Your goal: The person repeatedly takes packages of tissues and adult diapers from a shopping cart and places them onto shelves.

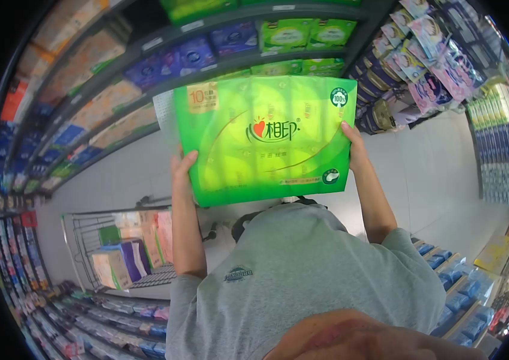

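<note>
Between my two hands is a large green and yellow pack with a red heart logo and a "10" in its upper left corner. My left hand grips its left edge, the thumb lying on the front. On the opposite edge, my right hand holds the pack with the thumb on the front and the other fingers mostly hidden behind. The pack is held up in front of the grey shirt, its printed face towards the camera.
A wire cart with several packs stands at the lower left. Shelves with purple and green packs run across the top. Hanging packs are at the upper right, blue packs at the lower right. Pale tiled floor lies between.
</note>
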`<state>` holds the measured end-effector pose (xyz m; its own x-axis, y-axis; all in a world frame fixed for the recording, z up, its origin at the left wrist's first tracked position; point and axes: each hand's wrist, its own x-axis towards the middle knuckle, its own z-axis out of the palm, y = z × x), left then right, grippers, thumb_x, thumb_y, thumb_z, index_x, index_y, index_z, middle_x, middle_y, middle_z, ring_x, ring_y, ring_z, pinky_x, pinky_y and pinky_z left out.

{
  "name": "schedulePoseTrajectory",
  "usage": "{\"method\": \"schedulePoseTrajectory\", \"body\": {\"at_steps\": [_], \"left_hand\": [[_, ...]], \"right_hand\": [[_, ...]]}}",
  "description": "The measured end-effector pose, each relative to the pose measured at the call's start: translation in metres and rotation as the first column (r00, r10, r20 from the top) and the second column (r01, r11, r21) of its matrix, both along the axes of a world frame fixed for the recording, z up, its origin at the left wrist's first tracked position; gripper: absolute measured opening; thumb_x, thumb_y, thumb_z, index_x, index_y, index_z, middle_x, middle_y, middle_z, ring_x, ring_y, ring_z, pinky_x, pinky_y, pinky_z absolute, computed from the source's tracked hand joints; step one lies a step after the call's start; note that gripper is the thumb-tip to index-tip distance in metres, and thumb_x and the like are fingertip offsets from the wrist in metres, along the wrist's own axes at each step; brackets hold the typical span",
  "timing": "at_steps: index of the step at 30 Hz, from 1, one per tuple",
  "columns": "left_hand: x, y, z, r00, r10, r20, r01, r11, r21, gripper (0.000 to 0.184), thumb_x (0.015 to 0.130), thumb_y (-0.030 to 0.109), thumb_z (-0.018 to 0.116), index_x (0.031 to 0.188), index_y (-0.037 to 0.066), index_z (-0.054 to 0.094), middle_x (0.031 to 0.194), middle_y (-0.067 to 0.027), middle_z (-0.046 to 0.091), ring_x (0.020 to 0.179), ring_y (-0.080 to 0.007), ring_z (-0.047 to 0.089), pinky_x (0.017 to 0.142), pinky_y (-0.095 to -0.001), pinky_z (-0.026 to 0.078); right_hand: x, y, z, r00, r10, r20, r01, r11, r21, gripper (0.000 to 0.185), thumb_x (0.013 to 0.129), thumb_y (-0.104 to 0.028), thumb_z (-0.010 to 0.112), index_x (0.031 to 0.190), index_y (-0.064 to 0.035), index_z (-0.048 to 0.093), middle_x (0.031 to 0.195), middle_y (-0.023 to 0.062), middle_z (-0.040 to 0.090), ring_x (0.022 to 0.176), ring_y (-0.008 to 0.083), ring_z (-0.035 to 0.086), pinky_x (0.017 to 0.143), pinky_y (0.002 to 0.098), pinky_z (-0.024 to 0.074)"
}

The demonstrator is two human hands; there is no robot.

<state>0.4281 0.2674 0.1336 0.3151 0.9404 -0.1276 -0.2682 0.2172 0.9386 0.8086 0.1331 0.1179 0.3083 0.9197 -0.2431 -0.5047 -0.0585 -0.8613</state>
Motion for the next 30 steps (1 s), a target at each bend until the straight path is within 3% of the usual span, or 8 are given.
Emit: {"method": "schedulePoseTrajectory", "body": {"at_steps": [6,11,13,20,23,26,30], "left_hand": [[0.086,0.011,0.026,0.998,-0.059,-0.023,0.06,0.998,0.015,0.055,0.077,0.017,0.064,0.125,-0.004,0.048,0.11,-0.0157,0.06,0.095,-0.0222,0.06,0.079,-0.0318,0.05],[0.092,0.036,0.026,0.99,-0.093,-0.102,0.098,0.995,0.038,0.055,0.077,0.019,0.064,0.126,-0.003,0.049,0.112,-0.0148,0.059,0.1,-0.022,0.059,0.086,-0.0321,0.046],[0.107,0.047,0.025,0.988,-0.134,-0.074,0.138,0.988,0.066,0.057,0.077,0.02,0.064,0.127,-0.004,0.048,0.114,-0.0139,0.059,0.103,-0.0219,0.057,0.089,-0.0325,0.043],[0.12,0.081,0.025,0.992,-0.071,-0.101,0.078,0.995,0.064,0.055,0.078,0.02,0.063,0.126,-0.003,0.049,0.114,-0.0134,0.058,0.103,-0.0212,0.057,0.088,-0.0314,0.044],[0.113,0.111,0.022,0.995,0.002,-0.102,0.002,0.999,0.037,0.05,0.079,0.022,0.064,0.121,-0.002,0.052,0.107,-0.012,0.061,0.095,-0.0193,0.059,0.082,-0.0298,0.046],[0.118,0.156,0.016,0.993,0.048,-0.106,-0.053,0.998,-0.046,0.041,0.082,0.025,0.064,0.112,-0.002,0.057,0.094,-0.009,0.063,0.08,-0.0171,0.061,0.071,-0.0281,0.047],[0.12,0.223,0.003,1.0,0.011,-0.028,-0.015,0.989,-0.144,0.046,0.083,0.025,0.064,0.118,-0.003,0.055,0.101,-0.0111,0.062,0.089,-0.0187,0.06,0.077,-0.029,0.047]], "right_hand": [[0.071,-0.015,-0.007,0.987,-0.152,0.051,0.146,0.983,0.107,0.055,0.088,-0.031,0.06,0.128,0.002,0.044,0.118,0.0138,0.057,0.102,0.0229,0.059,0.086,0.0331,0.0491],[0.082,-0.004,-0.004,0.991,-0.11,0.079,0.095,0.98,0.178,0.058,0.085,-0.031,0.062,0.128,0.0043,0.044,0.118,0.0155,0.057,0.104,0.024,0.059,0.087,0.0339,0.0485],[0.092,0.005,0.001,0.986,-0.163,0.036,0.155,0.974,0.164,0.06,0.081,-0.029,0.065,0.127,0.0037,0.044,0.117,0.0143,0.055,0.104,0.0232,0.057,0.088,0.0316,0.0459],[0.12,0.073,-0.021,0.998,-0.064,-0.02,0.066,0.993,0.096,0.056,0.084,-0.028,0.063,0.127,0.0032,0.045,0.115,0.0129,0.057,0.101,0.022,0.057,0.085,0.0314,0.0463],[0.117,0.122,-0.018,1.0,0.004,0.006,-0.005,0.998,0.055,0.05,0.089,-0.031,0.058,0.124,0.0028,0.048,0.113,0.0124,0.06,0.097,0.0206,0.061,0.082,0.0308,0.0493],[0.125,0.174,-0.017,0.997,0.071,-0.041,-0.069,0.997,0.041,0.054,0.087,-0.03,0.063,0.126,0.0031,0.047,0.114,0.0124,0.058,0.101,0.021,0.058,0.082,0.0286,0.0472],[0.124,0.23,-0.002,0.997,0.07,-0.014,-0.069,0.997,0.032,0.055,0.086,-0.027,0.065,0.127,0.0037,0.046,0.114,0.0128,0.058,0.102,0.0205,0.057,0.083,0.0284,0.0473]]}}
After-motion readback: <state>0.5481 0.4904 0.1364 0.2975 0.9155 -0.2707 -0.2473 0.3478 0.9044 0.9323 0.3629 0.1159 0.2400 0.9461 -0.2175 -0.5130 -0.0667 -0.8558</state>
